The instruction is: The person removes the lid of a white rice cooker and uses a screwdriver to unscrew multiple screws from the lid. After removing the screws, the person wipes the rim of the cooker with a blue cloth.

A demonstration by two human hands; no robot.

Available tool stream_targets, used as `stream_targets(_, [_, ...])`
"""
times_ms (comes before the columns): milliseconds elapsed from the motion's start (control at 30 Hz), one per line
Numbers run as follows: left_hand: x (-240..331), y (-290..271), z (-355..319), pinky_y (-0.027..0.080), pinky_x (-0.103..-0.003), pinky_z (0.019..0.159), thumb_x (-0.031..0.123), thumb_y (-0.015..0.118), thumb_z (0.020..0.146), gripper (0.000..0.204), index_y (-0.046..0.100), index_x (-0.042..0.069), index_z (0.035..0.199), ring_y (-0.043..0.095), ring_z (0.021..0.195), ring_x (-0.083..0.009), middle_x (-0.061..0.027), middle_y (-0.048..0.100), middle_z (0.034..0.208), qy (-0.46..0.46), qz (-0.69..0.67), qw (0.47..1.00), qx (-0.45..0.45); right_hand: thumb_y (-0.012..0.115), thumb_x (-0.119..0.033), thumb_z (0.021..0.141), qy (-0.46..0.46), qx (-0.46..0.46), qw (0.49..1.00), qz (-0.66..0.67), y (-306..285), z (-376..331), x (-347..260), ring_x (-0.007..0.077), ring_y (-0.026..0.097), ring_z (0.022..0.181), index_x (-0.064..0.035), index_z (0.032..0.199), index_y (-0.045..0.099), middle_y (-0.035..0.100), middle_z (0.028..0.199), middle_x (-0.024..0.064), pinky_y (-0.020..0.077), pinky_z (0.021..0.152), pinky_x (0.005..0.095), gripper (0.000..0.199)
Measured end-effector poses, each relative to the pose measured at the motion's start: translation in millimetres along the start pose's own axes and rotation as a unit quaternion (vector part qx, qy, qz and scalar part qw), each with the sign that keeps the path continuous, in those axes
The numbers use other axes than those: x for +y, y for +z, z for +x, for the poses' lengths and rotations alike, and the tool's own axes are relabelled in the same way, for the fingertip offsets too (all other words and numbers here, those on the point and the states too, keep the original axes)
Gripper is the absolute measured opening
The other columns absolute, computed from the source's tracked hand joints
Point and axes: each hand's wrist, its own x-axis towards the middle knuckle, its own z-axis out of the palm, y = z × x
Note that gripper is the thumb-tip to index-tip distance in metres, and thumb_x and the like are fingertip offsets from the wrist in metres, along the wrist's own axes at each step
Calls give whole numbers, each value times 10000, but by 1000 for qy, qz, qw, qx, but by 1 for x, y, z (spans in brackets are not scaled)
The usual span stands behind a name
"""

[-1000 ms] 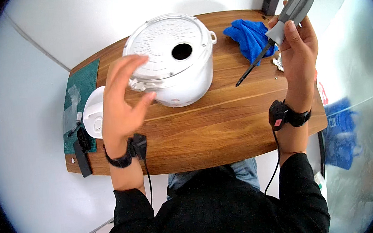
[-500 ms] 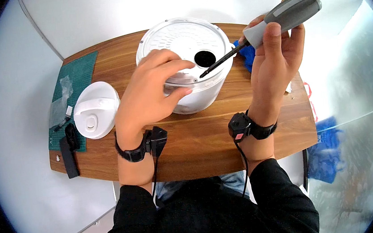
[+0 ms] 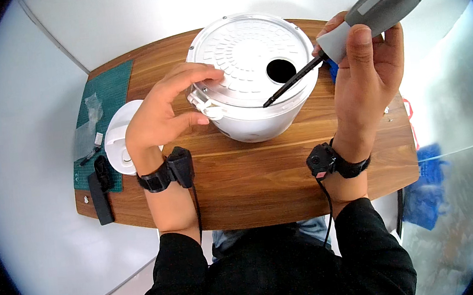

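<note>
Two greys are shown by the screwdriver (image 3: 337, 42): dark on the swollen handle (image 3: 383, 6), pale on the collar, with a slim black shaft (image 3: 296, 78) beyond. Its tip (image 3: 266, 105) is held over the near rim of the pot (image 3: 257, 125); whether the rim is touched cannot be told. The pot is white and round, topped by a pale plate (image 3: 241, 53) stamped with rings of short dashes and pierced by one dark hole (image 3: 281, 71).

The right hand (image 3: 365, 89) is raised at the pot's right, palm turned up, and the screwdriver is pinched between thumb and fingers around the collar. The left hand (image 3: 156, 115) is arched at the pot's left edge: its fingers are bent over the plate, its thumb is kept apart beside the white latch (image 3: 205, 106) — contact there cannot be made out. A black band (image 3: 180, 167) is worn on each wrist.

The screwdriver's long axis is slanted across the pot's right side, its tip aimed nearward and left, its handle far and right. Left of the pot, a white lid (image 3: 120, 122) is seen partly behind the left hand, beside a green mat (image 3: 113, 82).
</note>
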Motion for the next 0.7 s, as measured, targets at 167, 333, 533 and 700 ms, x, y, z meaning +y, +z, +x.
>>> stream_targets(167, [13,12,4,414,-395,1072,296,897,558,758,667,105,1255,628,1109,-223,-54,720,1106,-75,-31,996,49,623,-256,987,3,6,1000,5,1,0,-4,207,686,823,10,1343,476,680,939,142,602,651,338,468])
stream_targets(333, [34,37,19,383,-392,996,416,906,535,765,692,142,1216,628,976,-187,-11,742,957,-5,169,985,35,627,-244,985,-20,-38,999,0,-8,-1,-2,208,683,842,11,1343,472,679,950,142,599,648,337,467])
stream_targets(533, [46,91,38,429,-329,769,398,909,538,640,724,108,1078,569,821,-204,-22,664,843,78,187,971,128,654,-256,969,-154,-81,983,61,-33,15,18,216,692,821,-6,1276,505,692,939,141,599,655,334,424])
stream_targets(700, [46,99,39,450,-366,749,345,923,507,625,713,49,1016,571,819,-247,-58,661,869,102,212,962,139,656,-263,968,-70,-75,995,0,-35,10,-12,235,703,853,-17,1244,524,704,975,161,603,696,341,393])
